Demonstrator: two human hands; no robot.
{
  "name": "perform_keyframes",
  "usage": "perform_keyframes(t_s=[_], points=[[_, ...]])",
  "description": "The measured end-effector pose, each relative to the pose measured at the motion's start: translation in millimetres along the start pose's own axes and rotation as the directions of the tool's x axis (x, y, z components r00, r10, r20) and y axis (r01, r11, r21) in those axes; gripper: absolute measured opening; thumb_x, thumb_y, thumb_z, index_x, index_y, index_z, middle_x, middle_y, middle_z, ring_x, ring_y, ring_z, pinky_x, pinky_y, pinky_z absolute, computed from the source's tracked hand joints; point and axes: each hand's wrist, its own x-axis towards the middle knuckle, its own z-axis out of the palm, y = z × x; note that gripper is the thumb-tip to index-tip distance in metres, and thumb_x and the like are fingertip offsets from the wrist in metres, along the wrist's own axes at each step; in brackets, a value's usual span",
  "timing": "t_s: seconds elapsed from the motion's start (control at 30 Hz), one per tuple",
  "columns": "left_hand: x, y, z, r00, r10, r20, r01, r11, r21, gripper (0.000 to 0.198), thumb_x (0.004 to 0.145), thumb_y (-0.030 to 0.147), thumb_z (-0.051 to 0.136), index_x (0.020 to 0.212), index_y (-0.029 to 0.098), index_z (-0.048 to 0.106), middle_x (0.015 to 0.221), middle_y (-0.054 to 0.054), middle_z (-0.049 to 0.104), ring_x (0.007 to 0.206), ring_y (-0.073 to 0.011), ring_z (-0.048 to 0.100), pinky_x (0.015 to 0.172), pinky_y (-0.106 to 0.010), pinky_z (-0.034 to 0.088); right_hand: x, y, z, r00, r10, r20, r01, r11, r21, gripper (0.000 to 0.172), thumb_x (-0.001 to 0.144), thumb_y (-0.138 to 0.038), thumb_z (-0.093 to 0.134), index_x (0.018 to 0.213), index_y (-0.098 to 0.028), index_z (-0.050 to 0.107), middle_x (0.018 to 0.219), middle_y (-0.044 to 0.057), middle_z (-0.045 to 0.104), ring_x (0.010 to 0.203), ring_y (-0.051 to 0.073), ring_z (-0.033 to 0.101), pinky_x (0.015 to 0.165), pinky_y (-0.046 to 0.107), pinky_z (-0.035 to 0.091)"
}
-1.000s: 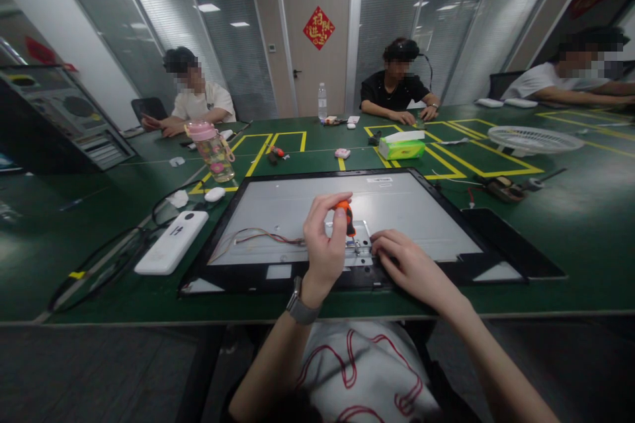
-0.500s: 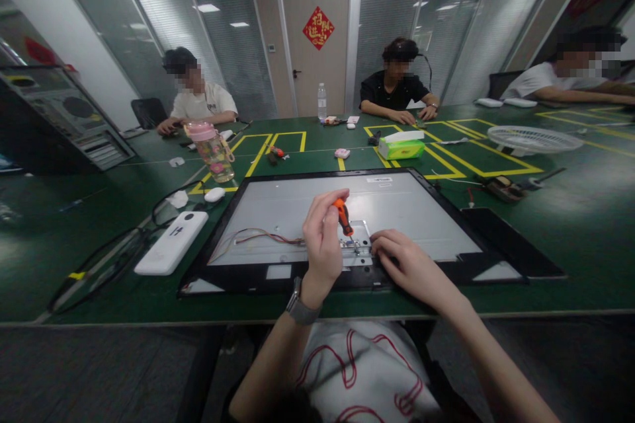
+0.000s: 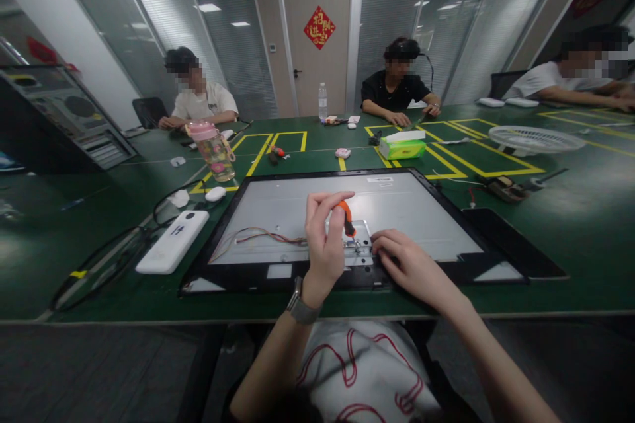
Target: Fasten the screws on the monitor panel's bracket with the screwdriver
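A flat display panel point(image 3: 407, 205) with a black frame lies face down on the green table in front of me. My left hand point(image 3: 323, 244) grips a small orange-handled screwdriver point(image 3: 346, 217), its tip down on a small metal bracket point(image 3: 358, 248) near the panel's front edge. My right hand point(image 3: 409, 264) rests on the panel's lower edge just right of the bracket, fingers curled and pressed onto it. Thin red and brown wires point(image 3: 258, 236) run across the panel to the left of my left hand.
A white power bank point(image 3: 172, 242) and black cables point(image 3: 109, 258) lie left of the panel. Behind it stand a pink-lidded bottle point(image 3: 214, 152), a green tissue box point(image 3: 403, 145), a white fan grille point(image 3: 536, 139) and small tools point(image 3: 503, 188). Three other people sit at the far side.
My left hand has shifted its fingers on the screwdriver handle, which now tilts slightly differently. My right hand and the panel have stayed in place.
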Motion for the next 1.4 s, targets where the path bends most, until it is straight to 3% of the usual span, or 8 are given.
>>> perform_keyframes(t_s=[0.23,0.47,0.57,0.7,0.8,0.97,1.2,1.4], points=[[1.3,-0.9,0.4,0.999,-0.008,0.045,0.008,1.000,0.001,0.030,0.101,0.024,0.042,0.117,0.022,0.066,0.101,-0.006,0.064,0.094,-0.0174,0.059,0.085,-0.030,0.047,-0.2,-0.9,-0.7,1.000,-0.002,-0.003,0.002,1.000,-0.002,0.024,0.086,-0.003,0.043,0.089,-0.022,0.058,0.099,0.008,0.064,0.094,0.025,0.060,0.084,0.043,0.052],[0.8,-0.4,2.4,1.000,0.005,0.000,-0.005,0.999,0.050,0.013,0.092,0.030,0.062,0.099,0.022,0.069,0.093,-0.004,0.056,0.084,-0.0155,0.056,0.079,-0.028,0.048,0.4,-1.8,-1.1,1.000,-0.001,-0.004,0.001,1.000,0.001,0.023,0.086,-0.004,0.044,0.088,-0.022,0.058,0.098,0.008,0.064,0.092,0.025,0.061,0.083,0.043,0.052],[0.2,0.1,1.4,1.000,0.000,0.005,0.000,1.000,0.023,0.021,0.096,0.032,0.053,0.099,0.022,0.071,0.096,-0.006,0.060,0.091,-0.0177,0.058,0.082,-0.030,0.048,0.1,-1.1,-0.6,1.000,0.000,0.000,0.000,1.000,-0.001,0.023,0.087,-0.004,0.043,0.089,-0.022,0.058,0.098,0.008,0.064,0.094,0.025,0.061,0.084,0.043,0.051],[-0.7,-0.7,1.1,0.995,-0.090,0.044,0.094,0.990,-0.108,0.031,0.101,0.028,0.041,0.113,0.021,0.069,0.107,-0.008,0.068,0.097,-0.0187,0.063,0.088,-0.033,0.049,-0.2,-0.7,-0.5,1.000,0.002,0.005,-0.002,1.000,-0.004,0.023,0.088,-0.004,0.043,0.089,-0.022,0.057,0.099,0.008,0.064,0.094,0.025,0.061,0.085,0.043,0.051],[-0.2,-0.9,2.0,0.991,-0.123,0.051,0.129,0.981,-0.143,0.027,0.099,0.028,0.047,0.115,0.020,0.067,0.102,-0.007,0.068,0.092,-0.0170,0.064,0.083,-0.030,0.050,-0.4,-0.6,-0.7,1.000,0.002,0.003,-0.002,1.000,-0.001,0.023,0.087,-0.004,0.044,0.089,-0.022,0.058,0.100,0.008,0.064,0.095,0.025,0.061,0.085,0.043,0.051],[2.4,2.3,2.5,0.999,-0.037,-0.024,0.036,0.999,-0.030,0.011,0.090,0.026,0.064,0.096,0.022,0.072,0.091,-0.003,0.059,0.083,-0.0139,0.058,0.076,-0.026,0.048,-0.4,-0.2,-0.3,1.000,-0.005,-0.006,0.005,1.000,0.002,0.024,0.087,-0.003,0.044,0.089,-0.022,0.058,0.099,0.008,0.064,0.094,0.025,0.060,0.085,0.044,0.051],[0.7,0.0,0.1,0.996,-0.084,-0.013,0.082,0.990,-0.117,0.031,0.100,0.027,0.042,0.105,0.023,0.072,0.104,-0.006,0.068,0.095,-0.0175,0.064,0.085,-0.030,0.050,-0.9,0.5,-0.4,1.000,-0.003,-0.006,0.003,1.000,-0.003,0.023,0.087,-0.004,0.044,0.089,-0.022,0.058,0.100,0.008,0.064,0.094,0.025,0.061,0.085,0.043,0.051],[0.8,-0.2,1.6,0.995,-0.095,0.008,0.096,0.992,-0.083,0.024,0.098,0.027,0.049,0.106,0.022,0.071,0.095,-0.005,0.068,0.088,-0.0156,0.063,0.080,-0.028,0.049,-0.7,0.2,-0.7,1.000,0.001,0.001,-0.001,1.000,-0.004,0.022,0.088,-0.004,0.043,0.088,-0.022,0.057,0.099,0.008,0.064,0.094,0.025,0.061,0.085,0.044,0.051]])
